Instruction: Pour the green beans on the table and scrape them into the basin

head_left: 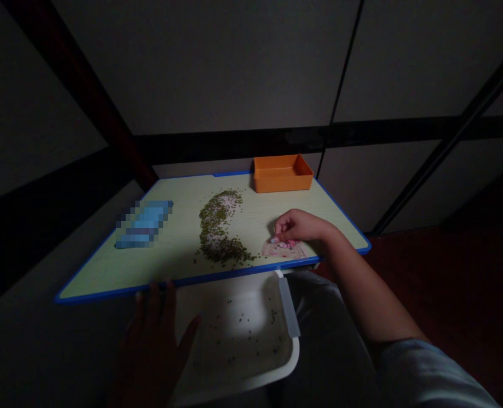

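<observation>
My right hand (pixel 299 225) has its fingers bent and pressed together just above a pinkish, patterned flat piece (pixel 282 250) near the table's front edge. Whatever sits between the fingertips is too small to make out. To the left of that hand, small green seeds (pixel 215 218) mixed with pale grains lie in a curved heap. My left hand (pixel 155 334) is spread, its fingertips at the blue table edge and its thumb over a white bin (pixel 291 362). Scattered small dark seeds lie inside this bin, below the tabletop.
An orange open box (pixel 283 184) stands at the back right of the pale table (pixel 174 195), which has a blue rim. At the left lies a light-blue item (pixel 144 224), partly pixelated. Dark panelled walls rise behind, and the light is dim.
</observation>
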### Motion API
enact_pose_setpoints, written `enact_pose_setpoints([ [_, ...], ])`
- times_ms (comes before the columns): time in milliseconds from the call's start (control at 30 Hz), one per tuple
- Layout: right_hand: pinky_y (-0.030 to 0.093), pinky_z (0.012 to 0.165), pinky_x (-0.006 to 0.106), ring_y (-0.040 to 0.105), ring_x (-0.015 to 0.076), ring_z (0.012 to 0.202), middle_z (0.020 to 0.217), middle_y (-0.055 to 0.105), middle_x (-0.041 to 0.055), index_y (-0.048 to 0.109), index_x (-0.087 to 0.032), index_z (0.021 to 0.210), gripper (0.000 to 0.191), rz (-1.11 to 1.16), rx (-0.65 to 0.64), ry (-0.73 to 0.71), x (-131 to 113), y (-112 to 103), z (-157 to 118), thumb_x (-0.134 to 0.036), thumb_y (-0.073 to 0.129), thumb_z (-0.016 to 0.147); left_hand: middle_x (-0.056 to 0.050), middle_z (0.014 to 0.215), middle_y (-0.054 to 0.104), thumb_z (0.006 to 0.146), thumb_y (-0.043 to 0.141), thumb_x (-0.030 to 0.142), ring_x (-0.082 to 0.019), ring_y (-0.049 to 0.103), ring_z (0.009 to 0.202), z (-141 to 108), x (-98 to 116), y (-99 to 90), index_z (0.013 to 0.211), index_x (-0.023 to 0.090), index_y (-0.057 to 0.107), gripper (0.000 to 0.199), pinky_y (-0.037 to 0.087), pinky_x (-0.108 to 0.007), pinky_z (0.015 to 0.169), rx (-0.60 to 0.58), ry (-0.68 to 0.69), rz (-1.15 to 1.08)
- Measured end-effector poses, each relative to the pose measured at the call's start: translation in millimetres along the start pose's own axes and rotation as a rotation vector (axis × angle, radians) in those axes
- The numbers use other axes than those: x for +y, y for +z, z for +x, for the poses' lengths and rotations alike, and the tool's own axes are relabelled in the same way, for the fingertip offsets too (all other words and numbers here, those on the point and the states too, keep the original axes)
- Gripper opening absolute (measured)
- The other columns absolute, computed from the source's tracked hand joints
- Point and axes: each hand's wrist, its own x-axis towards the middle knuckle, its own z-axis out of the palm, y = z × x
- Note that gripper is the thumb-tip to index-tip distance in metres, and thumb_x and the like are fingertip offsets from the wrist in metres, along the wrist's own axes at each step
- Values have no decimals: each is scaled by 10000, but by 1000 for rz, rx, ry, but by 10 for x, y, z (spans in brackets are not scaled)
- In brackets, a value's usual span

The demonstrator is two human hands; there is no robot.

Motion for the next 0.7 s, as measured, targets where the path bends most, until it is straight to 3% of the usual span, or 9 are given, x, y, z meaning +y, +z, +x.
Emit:
enact_pose_setpoints([
  [433, 388, 444, 186, 513, 70, 422, 496, 597, -38, 613, -136, 666, 208, 0, -65, -2, -47, 20, -23, -307, 718, 721, -227, 1584, 228, 840, 298, 612, -412, 150, 1483, 3, -17, 16, 1494, 125, 179, 825, 334, -590, 1095, -1, 22, 39],
  [700, 331, 454, 187, 434, 47, 436, 502, 535, -53, 599, -124, 669, 208, -13, 88, -92, -38, 39, 19, -292, 683, 758, -222, 1592, 210, 841, 281, 619, -417, 157, 1480, -5, -4, 6, 1492, 125, 188, 822, 330, -599, 1089, -17, 7, 44],
])
